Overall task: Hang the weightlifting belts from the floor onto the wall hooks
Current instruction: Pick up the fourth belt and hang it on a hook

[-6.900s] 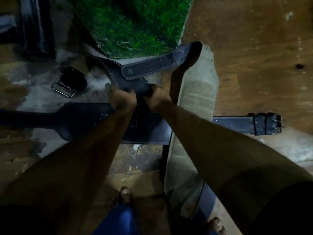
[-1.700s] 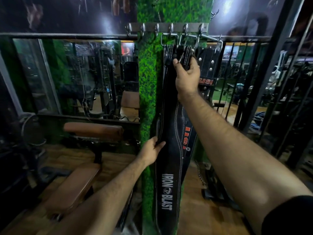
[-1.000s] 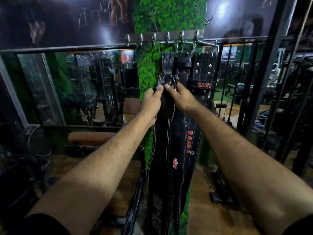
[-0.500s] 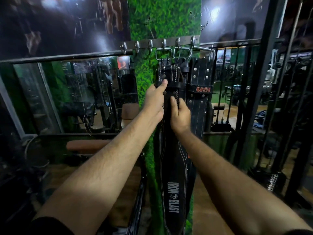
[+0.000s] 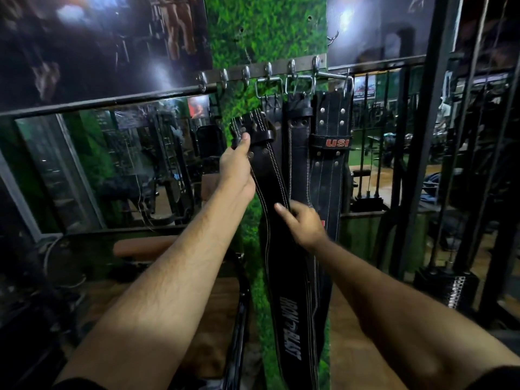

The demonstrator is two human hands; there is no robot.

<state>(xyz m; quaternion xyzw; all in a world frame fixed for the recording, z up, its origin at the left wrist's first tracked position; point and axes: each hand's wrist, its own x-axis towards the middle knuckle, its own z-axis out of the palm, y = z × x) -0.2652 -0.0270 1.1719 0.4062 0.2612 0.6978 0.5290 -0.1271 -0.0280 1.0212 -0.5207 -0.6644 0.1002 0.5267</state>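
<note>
Landmark: hook rail (image 5: 261, 69) fixed across the green turf-covered pillar (image 5: 267, 26).

Left hand (image 5: 235, 167) is below the rail's middle hooks, fingers (image 5: 244, 143) wrapped around the buckle end of the Iron Blast belt (image 5: 274, 215). That end is tilted left and sits under the rail, not on any hook. Judgement: it is held high so the buckle can be lifted to a free hook, of which several show on the rail's left half.

Right hand (image 5: 302, 223) is lower, further beneath the rail, fingers closed narrowly on the belt's edge at mid-length. Probable reason: to steady the hanging strap and stop it swinging or twisting while the top end is guided.

Three other belts already hang by metal buckles from the rail's right-hand hooks: the USI belt (image 5: 332, 153) rightmost, two plain black ones beside it, all flat against the pillar.

Step in hand: hooking this belt. Risk: snagging the neighbouring buckle.
</note>
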